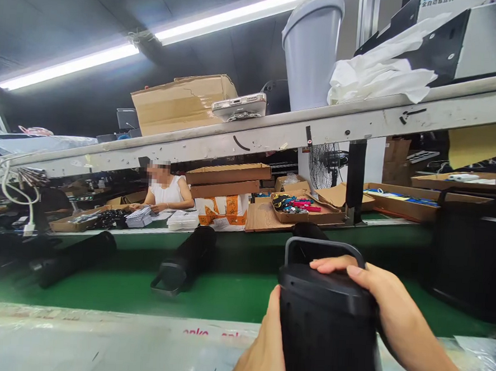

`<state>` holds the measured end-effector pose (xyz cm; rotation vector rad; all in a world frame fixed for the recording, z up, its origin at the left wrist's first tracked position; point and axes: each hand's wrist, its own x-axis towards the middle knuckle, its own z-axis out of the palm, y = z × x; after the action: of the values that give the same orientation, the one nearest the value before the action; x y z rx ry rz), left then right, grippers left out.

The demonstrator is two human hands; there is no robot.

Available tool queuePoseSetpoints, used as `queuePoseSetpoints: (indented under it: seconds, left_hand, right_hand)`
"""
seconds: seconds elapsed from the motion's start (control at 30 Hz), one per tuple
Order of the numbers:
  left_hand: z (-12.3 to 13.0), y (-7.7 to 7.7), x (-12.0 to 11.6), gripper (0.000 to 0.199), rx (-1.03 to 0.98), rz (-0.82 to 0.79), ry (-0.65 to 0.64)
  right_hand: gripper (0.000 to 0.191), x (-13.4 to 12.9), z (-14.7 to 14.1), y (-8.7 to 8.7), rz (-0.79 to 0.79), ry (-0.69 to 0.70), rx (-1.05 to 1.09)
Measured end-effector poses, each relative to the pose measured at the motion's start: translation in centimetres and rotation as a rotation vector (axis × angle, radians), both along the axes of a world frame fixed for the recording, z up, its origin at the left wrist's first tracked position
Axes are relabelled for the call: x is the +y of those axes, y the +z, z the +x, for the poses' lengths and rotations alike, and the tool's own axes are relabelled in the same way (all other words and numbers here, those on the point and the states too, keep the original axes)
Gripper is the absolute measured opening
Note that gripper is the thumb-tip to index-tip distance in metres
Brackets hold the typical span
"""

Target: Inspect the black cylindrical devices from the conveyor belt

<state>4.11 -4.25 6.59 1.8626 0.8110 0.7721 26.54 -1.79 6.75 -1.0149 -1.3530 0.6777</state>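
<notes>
In front of me is a black cylindrical portable speaker (327,330), tilted with its capped end up and away from me. A grey loop handle (324,244) stands up from that end. My left hand (265,346) is wrapped round its left side, with the thumb tip showing at the bottom edge of the picture. Over the cap lie the fingers of my right hand (386,300), while its palm presses the right side. Two similar black speakers with handles lie on the green conveyor belt, one in the middle (189,254) and a blurred one (79,259) farther left.
Beyond the green belt (233,296), a person (167,189) sits with stacks of paper. An open carton (305,208) holds colourful straps. Overhead, a white shelf (276,134) carries a cardboard box (181,106), a phone (240,105) and a grey bin (313,49). A dark bulky object (470,255) stands at right.
</notes>
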Motion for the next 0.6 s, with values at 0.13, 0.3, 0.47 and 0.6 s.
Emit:
queuePoseSetpoints:
  seconds: [0.13,0.3,0.47,0.6]
  left_hand:
    - [-0.2,-1.0,2.1,0.111,0.057,-0.077,-0.001]
    - [2.0,-4.9,3.7,0.125,-0.343,-0.366,-0.258]
    - [4.0,-6.3,2.3,0.09,-0.7,-0.538,-0.451]
    - [3.7,-6.1,1.6,0.079,-0.742,-0.591,-0.376]
  right_hand:
    - [0.044,1.1,0.2,-0.1,0.019,-0.014,0.111]
    - [0.042,1.0,0.2,-0.1,0.023,-0.042,0.137]
    - [0.044,1.2,-0.3,-0.2,0.002,-0.082,0.07]
    - [0.053,0.5,0.1,0.5,-0.071,-0.134,-0.111]
